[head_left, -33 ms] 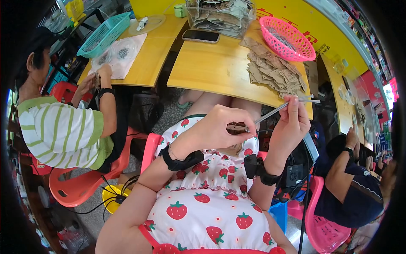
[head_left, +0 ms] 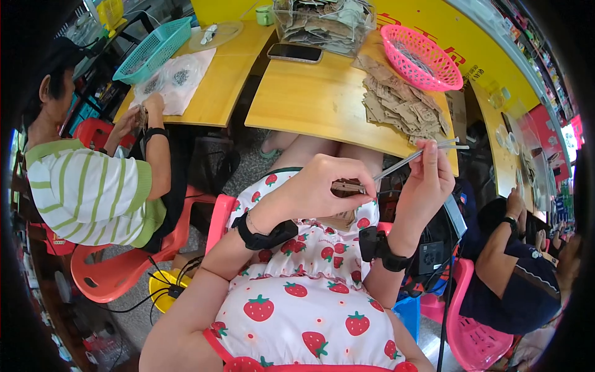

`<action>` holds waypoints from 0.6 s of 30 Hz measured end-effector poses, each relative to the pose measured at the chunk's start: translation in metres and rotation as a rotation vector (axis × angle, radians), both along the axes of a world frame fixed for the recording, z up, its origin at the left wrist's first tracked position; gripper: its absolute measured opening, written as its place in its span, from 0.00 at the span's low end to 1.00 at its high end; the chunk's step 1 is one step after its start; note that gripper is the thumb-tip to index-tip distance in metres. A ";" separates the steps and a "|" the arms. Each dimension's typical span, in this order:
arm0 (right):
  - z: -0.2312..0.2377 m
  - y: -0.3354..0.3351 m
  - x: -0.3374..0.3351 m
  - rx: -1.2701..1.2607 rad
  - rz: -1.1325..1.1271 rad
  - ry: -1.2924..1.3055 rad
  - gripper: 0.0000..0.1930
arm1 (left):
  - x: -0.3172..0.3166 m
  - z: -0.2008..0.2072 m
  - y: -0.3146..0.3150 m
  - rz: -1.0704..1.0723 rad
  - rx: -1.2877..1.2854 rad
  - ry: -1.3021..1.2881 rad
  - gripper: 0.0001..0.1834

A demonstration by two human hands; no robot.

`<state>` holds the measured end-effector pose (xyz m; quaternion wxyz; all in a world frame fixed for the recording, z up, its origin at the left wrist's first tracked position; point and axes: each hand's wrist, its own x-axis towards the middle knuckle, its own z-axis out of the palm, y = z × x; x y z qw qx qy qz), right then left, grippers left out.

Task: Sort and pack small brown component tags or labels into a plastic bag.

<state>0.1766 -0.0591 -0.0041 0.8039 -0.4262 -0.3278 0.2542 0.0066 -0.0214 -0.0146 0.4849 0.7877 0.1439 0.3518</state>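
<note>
My left hand (head_left: 310, 185) is closed above my lap, thumb and fingers pinching small brown card tags (head_left: 347, 186). From its fingertips, thin grey strands (head_left: 400, 165), like cords or strips, run up to my right hand (head_left: 427, 180). My right hand pinches those strands between thumb and forefinger, and their pale ends stick out past it to the right. Whether the strands pass through the tags is hidden by my fingers. More brown card (head_left: 339, 220) lies on my lap below the left hand. A loose heap of brown tags (head_left: 403, 105) rests on the table beyond.
On the wooden table (head_left: 310, 93) are a phone (head_left: 294, 53), a clear bin of tags (head_left: 322, 31) and a pink basket (head_left: 421, 59) of grey strands. A person in a striped top (head_left: 93, 192) works at the left; another in dark clothes (head_left: 514, 273) sits at the right.
</note>
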 end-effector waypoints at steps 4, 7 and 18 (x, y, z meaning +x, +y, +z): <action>-0.003 0.000 0.021 -0.021 0.207 -0.042 0.11 | 0.001 -0.010 0.006 -0.041 0.014 -0.008 0.13; -0.001 0.000 0.021 -0.022 0.235 -0.057 0.12 | 0.003 -0.007 0.000 0.092 -0.104 -0.091 0.22; -0.008 0.009 0.035 0.137 0.038 0.119 0.10 | -0.001 -0.021 0.023 0.084 -0.360 0.097 0.25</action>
